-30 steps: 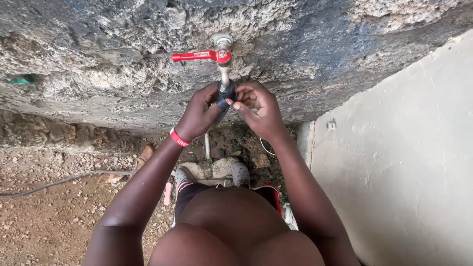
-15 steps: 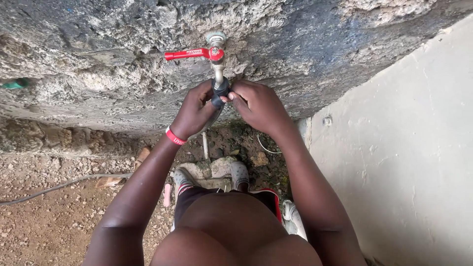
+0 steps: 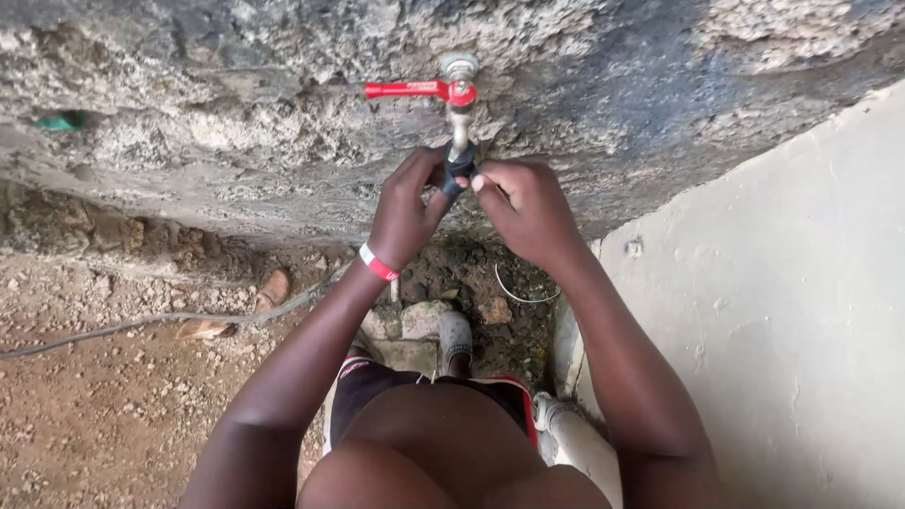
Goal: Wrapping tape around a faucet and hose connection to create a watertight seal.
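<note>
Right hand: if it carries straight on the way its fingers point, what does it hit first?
The right hand points up-left at the black fitting on the metal tap spout, and its fingertips already seem to touch it. Past that comes the left hand, gripping from the other side. Depth is unclear from this view.

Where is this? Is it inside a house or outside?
Outside, most likely a yard beside a building. A tap with a red handle sticks out of a rough stone wall, and the ground is bare dirt with pebbles. Both hands work just under the tap.
</note>
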